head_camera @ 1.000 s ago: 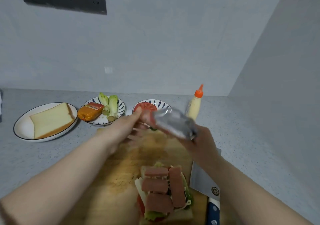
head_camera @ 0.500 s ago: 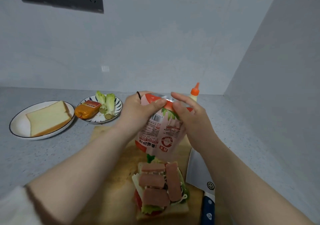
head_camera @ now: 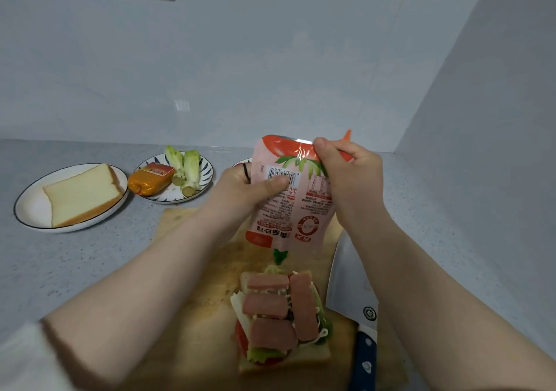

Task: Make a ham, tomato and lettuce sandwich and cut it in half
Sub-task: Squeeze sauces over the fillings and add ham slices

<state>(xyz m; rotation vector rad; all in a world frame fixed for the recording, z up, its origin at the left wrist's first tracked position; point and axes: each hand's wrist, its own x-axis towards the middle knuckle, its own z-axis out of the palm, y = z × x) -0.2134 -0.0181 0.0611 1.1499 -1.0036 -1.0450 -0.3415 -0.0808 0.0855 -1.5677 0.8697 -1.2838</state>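
Observation:
An open sandwich [head_camera: 279, 321] lies on the wooden cutting board [head_camera: 186, 348]: a bread slice with lettuce, tomato, white sauce and several ham strips on top. Above it hangs a pink and red sauce pouch [head_camera: 290, 201], upside down, with its green cap [head_camera: 280, 256] pointing down at the sandwich. My left hand [head_camera: 243, 192] grips the pouch's left side, thumb across the barcode. My right hand [head_camera: 346, 174] pinches the pouch's upper right corner. A second bread slice [head_camera: 81, 193] lies on a white plate [head_camera: 28, 207] at the left.
A cleaver [head_camera: 352, 294] with a blue handle lies on the board right of the sandwich. A patterned plate [head_camera: 207, 174] holds a packed ham sausage [head_camera: 150, 178] and lettuce stalks [head_camera: 185, 168]. Another plate's rim [head_camera: 240, 162] and an orange bottle tip [head_camera: 347, 135] show behind the pouch. Walls stand behind and to the right.
The pouch went from a blurred sideways swing to hanging upside down over the sandwich. My left hand slid down its side; my right hand moved up to the top corner.

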